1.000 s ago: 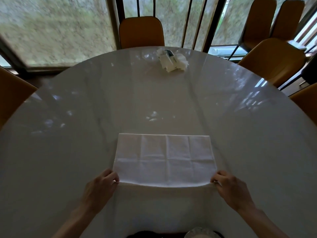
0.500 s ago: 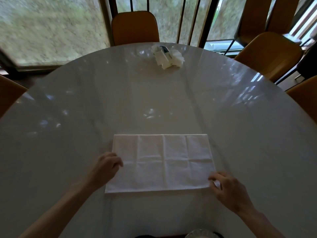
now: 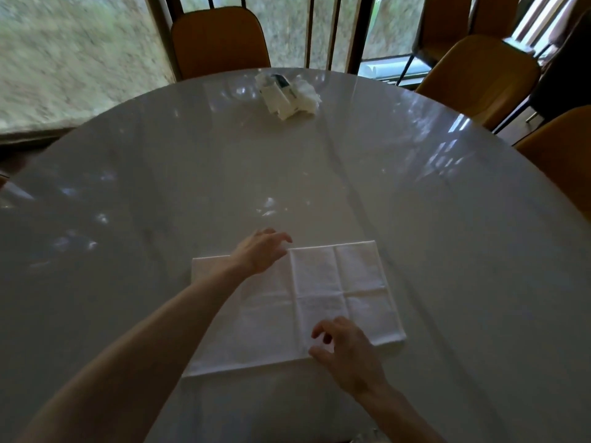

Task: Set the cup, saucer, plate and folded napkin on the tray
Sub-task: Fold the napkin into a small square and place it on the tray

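Worktop [image 3: 415,219]: a large, round, glossy white surface that fills most of the frame. No tray, cup, saucer or plate is visible anywhere on it. Judged from this, none of the four items is yet set on a tray.

Chairs: several tan chairs stand round the far rim, one at upper centre [image 3: 220,39], others at upper right.

Napkin [image 3: 339,292]: a white cloth lying flat on the worktop, lower centre of the frame. It forms a wide rectangle with crease lines across it. Folding appears to be partly done; the cloth looks too broad to count as finished, so more folds are probably needed before it goes to a tray.

Left hand [image 3: 260,254]: reaches over the napkin to its far edge, centre of the frame. Its fingers are spread and slightly curved. Whether the tips touch the cloth cannot be told. It holds nothing.

Right hand [image 3: 348,350]: sits at the near edge of the napkin, lower centre-right. Its fingers are loosely curled and apart, thumb separate; no pinch on the cloth is visible.

Wrapper pile [image 3: 287,94]: crumpled white packaging with a dark patch, upper centre, well apart from the napkin.
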The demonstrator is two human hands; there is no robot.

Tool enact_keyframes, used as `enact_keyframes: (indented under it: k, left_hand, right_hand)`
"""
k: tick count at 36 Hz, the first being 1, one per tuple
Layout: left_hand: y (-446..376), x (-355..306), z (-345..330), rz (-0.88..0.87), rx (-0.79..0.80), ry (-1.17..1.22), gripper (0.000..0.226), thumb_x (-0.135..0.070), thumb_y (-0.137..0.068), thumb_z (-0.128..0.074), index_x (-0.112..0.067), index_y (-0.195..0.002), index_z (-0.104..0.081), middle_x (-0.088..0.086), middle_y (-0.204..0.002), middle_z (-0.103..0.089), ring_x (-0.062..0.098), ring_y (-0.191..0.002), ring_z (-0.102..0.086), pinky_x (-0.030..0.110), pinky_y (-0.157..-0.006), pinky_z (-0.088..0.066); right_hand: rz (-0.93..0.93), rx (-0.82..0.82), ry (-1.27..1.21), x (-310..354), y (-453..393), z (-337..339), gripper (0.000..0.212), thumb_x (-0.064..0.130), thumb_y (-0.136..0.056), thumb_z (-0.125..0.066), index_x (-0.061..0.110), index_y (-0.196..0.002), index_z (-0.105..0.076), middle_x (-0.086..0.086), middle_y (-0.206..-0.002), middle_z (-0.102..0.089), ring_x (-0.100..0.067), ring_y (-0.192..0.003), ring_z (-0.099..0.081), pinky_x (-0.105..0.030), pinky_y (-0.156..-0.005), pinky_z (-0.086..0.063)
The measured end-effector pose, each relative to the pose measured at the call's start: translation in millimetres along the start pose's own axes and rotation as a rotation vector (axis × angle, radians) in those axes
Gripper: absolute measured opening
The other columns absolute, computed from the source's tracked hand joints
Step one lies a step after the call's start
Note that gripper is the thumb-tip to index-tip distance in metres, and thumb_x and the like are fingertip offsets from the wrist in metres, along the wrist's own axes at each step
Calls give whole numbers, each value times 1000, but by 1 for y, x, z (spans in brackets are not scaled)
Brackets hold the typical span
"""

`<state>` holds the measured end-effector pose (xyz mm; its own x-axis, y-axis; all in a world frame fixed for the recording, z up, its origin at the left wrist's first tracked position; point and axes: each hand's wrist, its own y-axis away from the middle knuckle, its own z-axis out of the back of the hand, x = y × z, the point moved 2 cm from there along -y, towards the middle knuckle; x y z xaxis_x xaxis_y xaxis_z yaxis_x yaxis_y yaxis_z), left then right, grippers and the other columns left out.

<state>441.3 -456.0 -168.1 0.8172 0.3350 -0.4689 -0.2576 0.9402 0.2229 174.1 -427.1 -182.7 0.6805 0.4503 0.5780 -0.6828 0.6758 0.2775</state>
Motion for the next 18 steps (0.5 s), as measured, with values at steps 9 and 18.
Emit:
enact_keyframes:
  k: [9,18]
  left_hand:
    - [-11,3,-12,180,-36,-25,7,-30,-84,-61,-25,-88,-63,5,-106,-62,26,-101,-58,33,-78,-45]
    - [19,9,-8,301,-23,-61,10,-26,-86,-49,-21,-90,-57,8,-111,-60,30,-103,-56,40,-82,-46]
  right_hand:
    - [59,-95,73,-15,2,1,10,34,-78,-70,29,-82,-62,11,-92,-53,-7,-73,-59,-25,-59,-46]
    - [11,-59,258,-34,-34,36,11,36,-81,-68,32,-85,-59,11,-90,-46,-10,-72,-54,-25,-59,-39]
